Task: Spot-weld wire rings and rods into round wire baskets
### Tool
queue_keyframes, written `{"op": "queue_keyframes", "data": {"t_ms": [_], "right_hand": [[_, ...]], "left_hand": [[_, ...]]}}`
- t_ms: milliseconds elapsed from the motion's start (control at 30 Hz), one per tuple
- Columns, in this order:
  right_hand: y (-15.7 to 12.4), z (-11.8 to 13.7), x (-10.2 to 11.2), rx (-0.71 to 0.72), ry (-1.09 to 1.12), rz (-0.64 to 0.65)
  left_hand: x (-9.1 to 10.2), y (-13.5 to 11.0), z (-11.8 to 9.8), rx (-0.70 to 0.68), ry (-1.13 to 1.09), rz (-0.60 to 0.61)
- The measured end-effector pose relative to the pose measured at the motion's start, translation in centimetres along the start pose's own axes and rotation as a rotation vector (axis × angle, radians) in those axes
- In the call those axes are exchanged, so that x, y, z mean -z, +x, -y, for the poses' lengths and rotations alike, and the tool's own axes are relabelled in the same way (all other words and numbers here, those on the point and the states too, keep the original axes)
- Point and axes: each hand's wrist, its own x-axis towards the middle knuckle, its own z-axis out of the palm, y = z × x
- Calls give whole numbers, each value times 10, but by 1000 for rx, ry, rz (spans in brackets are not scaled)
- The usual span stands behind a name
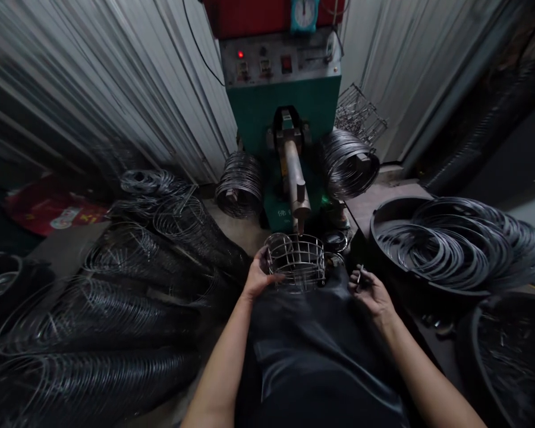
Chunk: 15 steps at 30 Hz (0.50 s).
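A round wire basket [299,259] rests at the front of my dark apron [325,351], just below the tip of the machine's electrode arm [295,178]. My left hand [260,276] grips the basket's left side, thumb over the near wires and fingers at the outer edge. Off to the right of the basket, my right hand [369,290] pinches a small metal piece [359,274] between thumb and fingers. The piece is too small to name exactly. It is apart from the basket.
A green machine [249,113] with a lit red lamp stands ahead. Wire coils hang on its left [239,184] and right [350,163]. Stacked wire rings [93,321] lie at left. At right are a tub [386,267] of rings and another tub [477,351] of small dark parts.
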Motion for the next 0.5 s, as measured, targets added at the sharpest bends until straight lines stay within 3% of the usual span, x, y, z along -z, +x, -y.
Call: {"op": "queue_keyframes", "data": {"t_ms": [133,267,400,500], "right_hand": [[-7,-8,4,136,17,-19],[-15,-16,11,82,98,36],[-23,-21,13,19,83,112],[-24,-23,11,56,-4,78]], "left_hand": [[-9,-23,-16,-103,293,-11],[-20,-28,-37,-234,627,-54],[-28,-30,-50,-276,746,-75],[-31,-34,-52,-281,754,-95]]}}
